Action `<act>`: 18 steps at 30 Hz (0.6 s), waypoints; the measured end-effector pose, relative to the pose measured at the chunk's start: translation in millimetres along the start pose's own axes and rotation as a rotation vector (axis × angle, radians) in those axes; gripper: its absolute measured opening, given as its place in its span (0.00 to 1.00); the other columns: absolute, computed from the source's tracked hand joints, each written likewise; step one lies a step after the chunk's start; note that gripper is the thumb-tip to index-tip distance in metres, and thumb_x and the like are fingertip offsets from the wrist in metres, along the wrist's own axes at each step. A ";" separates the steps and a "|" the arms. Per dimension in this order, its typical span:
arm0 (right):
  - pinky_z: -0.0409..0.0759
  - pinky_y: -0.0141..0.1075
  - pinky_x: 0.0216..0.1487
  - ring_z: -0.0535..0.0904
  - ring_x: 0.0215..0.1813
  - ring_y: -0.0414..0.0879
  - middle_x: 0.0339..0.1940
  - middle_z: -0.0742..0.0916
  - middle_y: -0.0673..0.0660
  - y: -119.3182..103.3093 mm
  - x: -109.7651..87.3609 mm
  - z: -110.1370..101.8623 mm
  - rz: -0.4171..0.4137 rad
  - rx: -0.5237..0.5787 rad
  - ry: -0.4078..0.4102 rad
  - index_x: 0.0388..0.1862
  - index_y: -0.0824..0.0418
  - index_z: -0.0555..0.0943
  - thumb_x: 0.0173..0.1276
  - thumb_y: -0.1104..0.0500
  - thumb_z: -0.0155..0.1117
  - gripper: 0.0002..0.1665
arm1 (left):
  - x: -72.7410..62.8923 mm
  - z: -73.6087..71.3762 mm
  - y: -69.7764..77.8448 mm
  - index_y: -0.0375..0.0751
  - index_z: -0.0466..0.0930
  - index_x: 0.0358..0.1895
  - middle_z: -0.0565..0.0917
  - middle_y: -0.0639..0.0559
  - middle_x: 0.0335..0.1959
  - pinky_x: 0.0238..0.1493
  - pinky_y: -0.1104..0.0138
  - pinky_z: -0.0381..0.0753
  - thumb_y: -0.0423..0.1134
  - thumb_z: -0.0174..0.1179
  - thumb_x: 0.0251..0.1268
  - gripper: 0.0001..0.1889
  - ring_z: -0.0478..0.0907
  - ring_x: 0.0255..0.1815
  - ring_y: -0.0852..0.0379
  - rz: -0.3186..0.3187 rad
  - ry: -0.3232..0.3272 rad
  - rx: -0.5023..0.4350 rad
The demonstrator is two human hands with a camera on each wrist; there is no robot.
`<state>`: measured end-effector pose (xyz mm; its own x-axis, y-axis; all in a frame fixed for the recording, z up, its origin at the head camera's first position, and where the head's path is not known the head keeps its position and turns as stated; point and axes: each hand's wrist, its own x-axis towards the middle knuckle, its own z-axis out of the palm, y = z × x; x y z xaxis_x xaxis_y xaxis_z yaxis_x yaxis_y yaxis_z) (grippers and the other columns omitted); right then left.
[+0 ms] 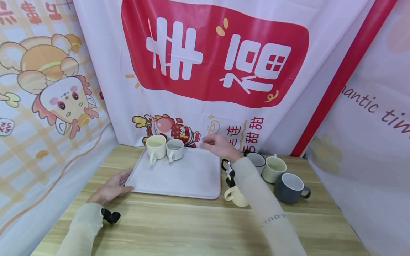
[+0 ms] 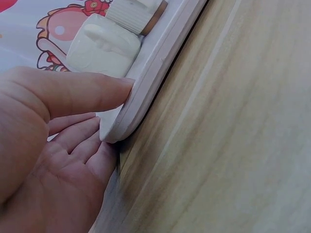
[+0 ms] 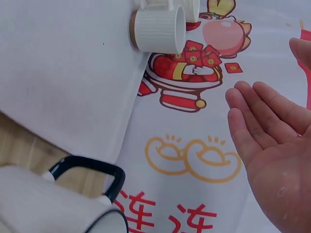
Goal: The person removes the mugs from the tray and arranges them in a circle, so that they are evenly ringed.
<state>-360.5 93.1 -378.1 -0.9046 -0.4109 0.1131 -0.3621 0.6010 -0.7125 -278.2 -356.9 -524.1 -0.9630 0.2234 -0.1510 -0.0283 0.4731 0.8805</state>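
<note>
My left hand (image 1: 112, 185) is at the near left corner of a white tray (image 1: 179, 177). In the left wrist view its thumb touches the tray's rim and its straight fingers lie along the side. On the tray's far left stand a cream mug (image 1: 156, 145) and a smaller ribbed white mug (image 1: 175, 149) with a brown base, handles toward me. My right hand (image 1: 221, 146) hovers over the far right edge of the tray, holding nothing. In the right wrist view its fingers (image 3: 265, 116) are extended, apart from the ribbed mug.
Right of the tray, partly behind my right forearm, stand a white mug (image 1: 257, 160) with dark rim and handle, and a pale yellow mug (image 1: 238, 197). Beyond them are a pale green mug (image 1: 274, 170) and a dark grey mug (image 1: 289, 188). Printed cloth (image 1: 214, 96) hangs behind the table.
</note>
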 end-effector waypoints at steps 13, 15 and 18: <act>0.87 0.46 0.66 0.86 0.60 0.50 0.57 0.90 0.54 5.3 25.0 74.7 0.052 0.178 -0.008 0.62 0.56 0.85 0.76 0.46 0.66 0.23 | -0.9 0.8 -0.3 0.29 0.40 0.85 0.41 0.28 0.87 0.86 0.35 0.47 0.31 0.64 0.73 0.49 0.40 0.87 0.26 0.032 0.001 -0.014; 0.86 0.46 0.66 0.85 0.61 0.50 0.58 0.90 0.55 9.2 27.8 88.6 0.050 0.235 0.000 0.62 0.57 0.85 0.77 0.47 0.66 0.22 | -0.5 0.6 -0.8 0.29 0.41 0.85 0.42 0.29 0.87 0.86 0.36 0.46 0.30 0.64 0.73 0.48 0.40 0.87 0.26 0.033 0.006 -0.014; 0.86 0.46 0.69 0.85 0.64 0.51 0.61 0.89 0.57 14.7 30.8 108.8 0.056 0.305 0.011 0.64 0.59 0.85 0.77 0.48 0.66 0.24 | 0.8 0.4 -2.2 0.30 0.41 0.86 0.42 0.30 0.87 0.86 0.36 0.47 0.31 0.65 0.73 0.48 0.40 0.87 0.27 0.031 0.009 -0.006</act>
<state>-369.2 14.7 -460.4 -0.9243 -0.3745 0.0741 -0.2291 0.3888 -0.8924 -278.8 -357.4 -526.3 -0.9657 0.2303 -0.1199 -0.0004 0.4606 0.8876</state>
